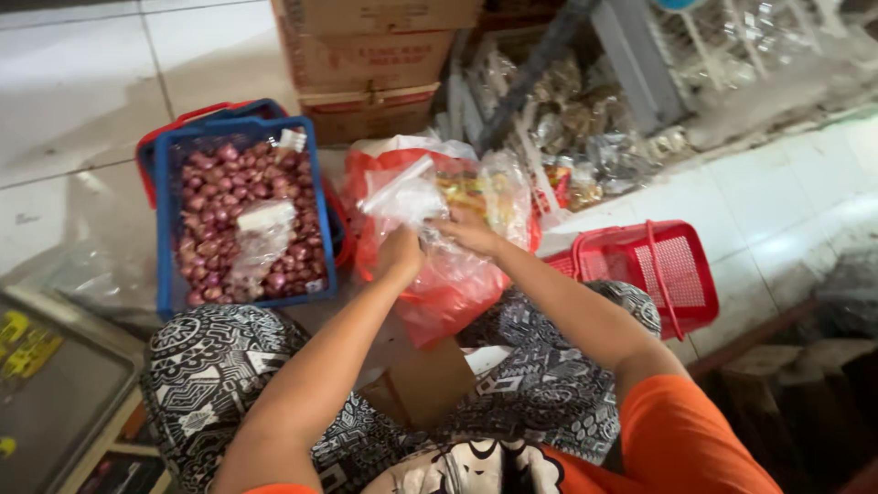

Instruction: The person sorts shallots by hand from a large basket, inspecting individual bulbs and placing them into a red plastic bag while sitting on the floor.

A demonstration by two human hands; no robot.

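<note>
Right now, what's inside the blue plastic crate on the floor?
The blue plastic crate holds small reddish-purple shallots, with clear plastic bags lying on top. The bags and the top shallots cover whatever lies deeper.

Bright, soft daylight, strongest from 1 to 3 o'clock. White floor tiles (786,183) washed out there, glare hiding detail. Shadows faint; dimmer at 4 and 8 o'clock corners. Clear plastic bag (412,197) shows glare. Slight blur throughout; wire rack (750,37) at 1 o'clock blurred. Wide-angle bending at edges.
</note>
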